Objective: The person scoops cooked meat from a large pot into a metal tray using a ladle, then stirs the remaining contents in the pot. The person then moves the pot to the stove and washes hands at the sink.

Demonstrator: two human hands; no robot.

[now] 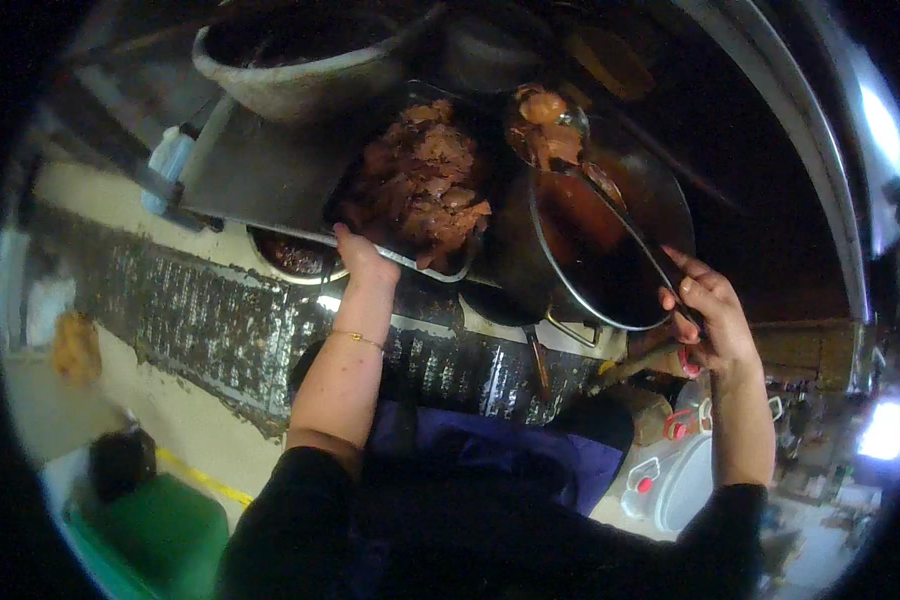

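My left hand (367,259) grips the near rim of a dark metal tray (456,276), its thumb over the edge. Cooked brown meat pieces (427,172) are heaped in the tray. My right hand (709,304) is closed around the long handle of a ladle (630,225). In the ladle's bowl, at the far side, lie brown meat pieces (557,142) and a rounded piece (543,107) that I cannot identify. Below the handle stands a large metal pot (562,281) with reddish-brown liquid (581,214) inside. The ladle's bowl is beside the tray, near the pot's far rim.
A large pale-rimmed pot (292,79) stands at the upper left on a steel counter (259,169). Below the counter's edge sits a metal bowl (296,255) with dark contents. A floor grate (195,300), a green bin (157,525) and red-capped plastic jugs (641,487) are lower down.
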